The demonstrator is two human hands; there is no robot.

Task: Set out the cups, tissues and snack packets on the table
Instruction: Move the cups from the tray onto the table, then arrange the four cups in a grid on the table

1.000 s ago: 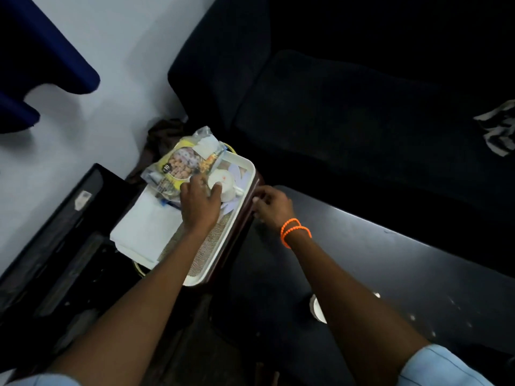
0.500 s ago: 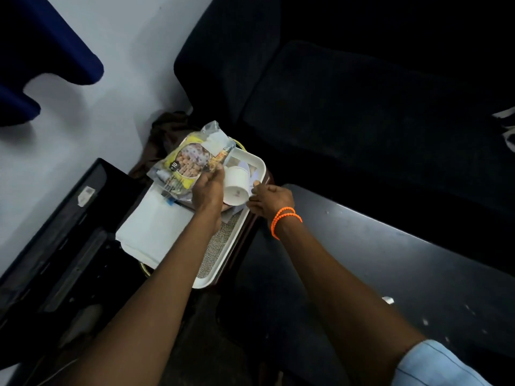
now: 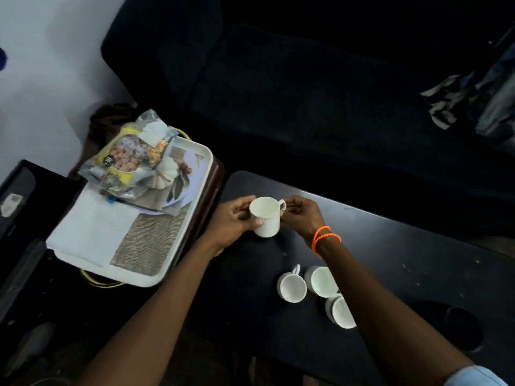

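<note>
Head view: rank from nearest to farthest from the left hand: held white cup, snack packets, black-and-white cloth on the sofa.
1. White handled cup, in the left hand over the table.
2. Clear snack packets, on the tray's far-left end.
3. Black-and-white patterned cloth, far right on the sofa.

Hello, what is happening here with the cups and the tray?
A person is moving things from a white tray to a dark table. Both hands hold one white cup above the table: the left hand around its body, the right hand at the handle. Three more cups already stand on the table. The snack packets and tissues remain on the tray.
</note>
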